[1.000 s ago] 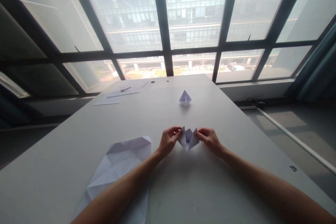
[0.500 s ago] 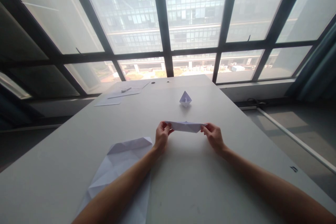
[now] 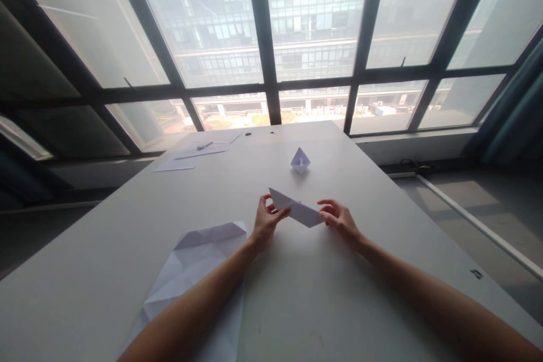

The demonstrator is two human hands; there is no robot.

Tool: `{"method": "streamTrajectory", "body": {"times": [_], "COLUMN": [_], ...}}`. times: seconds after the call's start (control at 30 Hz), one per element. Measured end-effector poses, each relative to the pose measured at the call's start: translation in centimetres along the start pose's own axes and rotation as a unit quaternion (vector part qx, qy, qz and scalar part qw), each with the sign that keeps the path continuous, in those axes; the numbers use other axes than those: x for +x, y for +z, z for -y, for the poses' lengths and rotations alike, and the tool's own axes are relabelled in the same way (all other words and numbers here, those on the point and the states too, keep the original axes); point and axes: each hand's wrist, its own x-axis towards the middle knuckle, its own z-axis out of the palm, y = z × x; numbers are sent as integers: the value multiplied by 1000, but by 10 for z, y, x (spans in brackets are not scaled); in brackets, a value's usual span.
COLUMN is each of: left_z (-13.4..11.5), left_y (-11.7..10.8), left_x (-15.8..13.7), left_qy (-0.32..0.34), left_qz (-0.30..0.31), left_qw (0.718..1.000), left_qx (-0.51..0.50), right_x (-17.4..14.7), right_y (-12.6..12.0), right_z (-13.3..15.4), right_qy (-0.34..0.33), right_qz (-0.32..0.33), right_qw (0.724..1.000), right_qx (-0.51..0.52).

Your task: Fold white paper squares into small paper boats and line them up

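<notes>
A folded white paper boat (image 3: 299,212) is held above the table, tilted with its left tip up and its right end down. My left hand (image 3: 266,220) is closed on it, the thumb pressed across its near face. At the lower right end, my right hand (image 3: 341,223) has its thumb and fingertips at the paper, with the index finger raised and curved above. Just beyond stands another folded paper boat (image 3: 300,161), its pointed peak upright. A large creased sheet of paper (image 3: 197,271) lies under and beside my left forearm.
The white table (image 3: 288,305) runs forward to a wall of windows. Loose white sheets (image 3: 173,165) lie at its far left, with a small pale object (image 3: 204,146) on them. A small dark mark (image 3: 476,274) sits near the right edge.
The paper boat has turned from nearly level to tilted, left tip up and right end down. My left thumb has shifted inward along it; my right index finger has lifted.
</notes>
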Motion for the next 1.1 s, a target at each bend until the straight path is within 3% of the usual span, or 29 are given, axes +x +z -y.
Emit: {"method": "streamTrajectory", "body": {"times": [0.1,0.27,0.5,0.6,0.8,1.0,1.1], "left_z": [-4,-7,3,2,1,1,-1], "left_y": [3,13,15,14,15,14,14], "left_x": [-4,-14,-17,-18,-17,-17,-18], "left_qy": [-13,-12,17,23,28,40,45], "left_qz": [43,163,212,205,181,175,166], "left_qw": [999,986,970,967,970,970,974], "left_qx": [16,23,119,151,157,161,146], "right_x": [0,-4,-9,-9,-12,-13,-11], "right_y": [0,7,15,15,18,19,17], "right_z": [5,4,-5,-7,-6,-5,-7], "right_qy": [22,22,3,4,28,21,23], "right_qz": [36,98,36,23,61,54,82], "right_qw": [999,992,993,994,997,997,994], "right_qx": [-23,-73,-109,-103,-44,-41,-67]}}
